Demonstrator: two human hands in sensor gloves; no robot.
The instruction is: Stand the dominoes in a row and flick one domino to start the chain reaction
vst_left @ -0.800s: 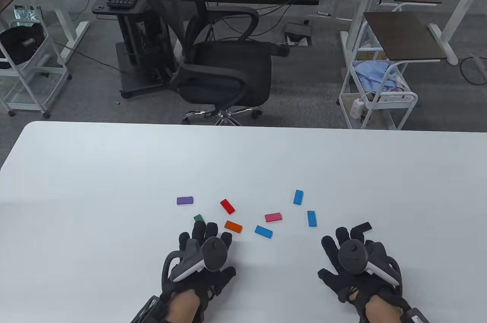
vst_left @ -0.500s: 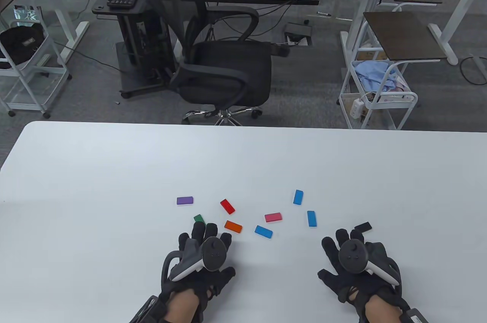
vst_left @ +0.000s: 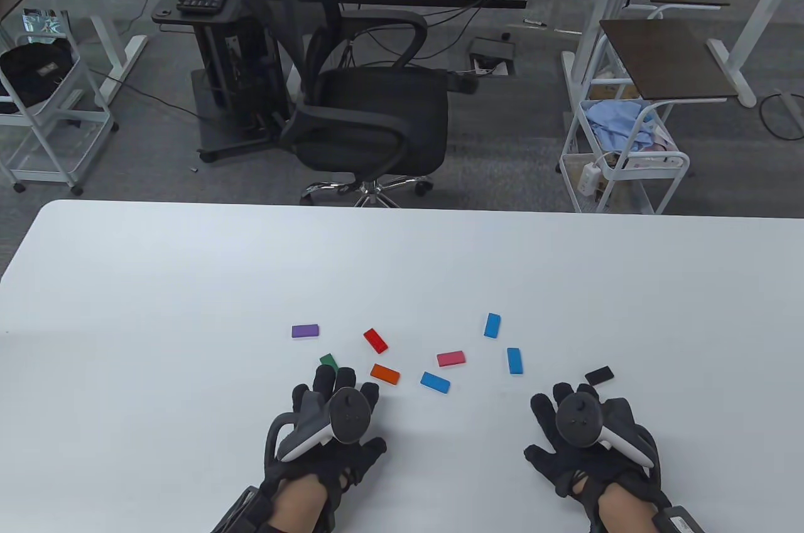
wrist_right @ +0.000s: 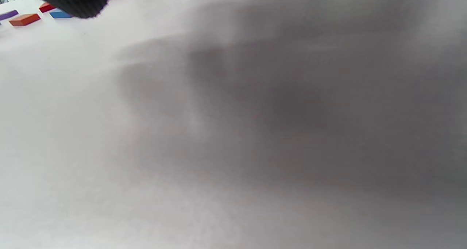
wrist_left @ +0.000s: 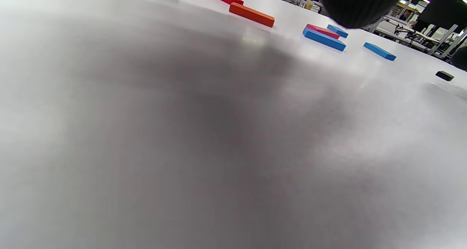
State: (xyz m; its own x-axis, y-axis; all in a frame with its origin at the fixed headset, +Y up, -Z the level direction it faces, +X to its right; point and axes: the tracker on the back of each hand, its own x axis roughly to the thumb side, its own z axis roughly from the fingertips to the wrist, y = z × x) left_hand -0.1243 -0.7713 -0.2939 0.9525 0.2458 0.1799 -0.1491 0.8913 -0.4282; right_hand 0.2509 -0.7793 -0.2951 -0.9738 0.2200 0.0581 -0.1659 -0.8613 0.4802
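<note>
Dominoes (vst_left: 450, 359) all flat, scattered at 12 o'clock of hands, none stood | left hand (vst_left: 330, 432) splayed, empty, near green domino (vst_left: 328, 361) | right hand (vst_left: 590, 439) splayed, empty, black domino (vst_left: 598, 375) at its 12 o'clock | likely poised for first pick

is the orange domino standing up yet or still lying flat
Lying flat. The orange domino rests on its broad face on the table; the left wrist view shows it low against the surface, like the others.

Dominoes (vst_left: 451, 359) flat on the table (vst_left: 188, 282), scattered at twelve o'clock from both hands. Left hand (vst_left: 333, 426) at nine o'clock of right hand (vst_left: 584, 432).
</note>
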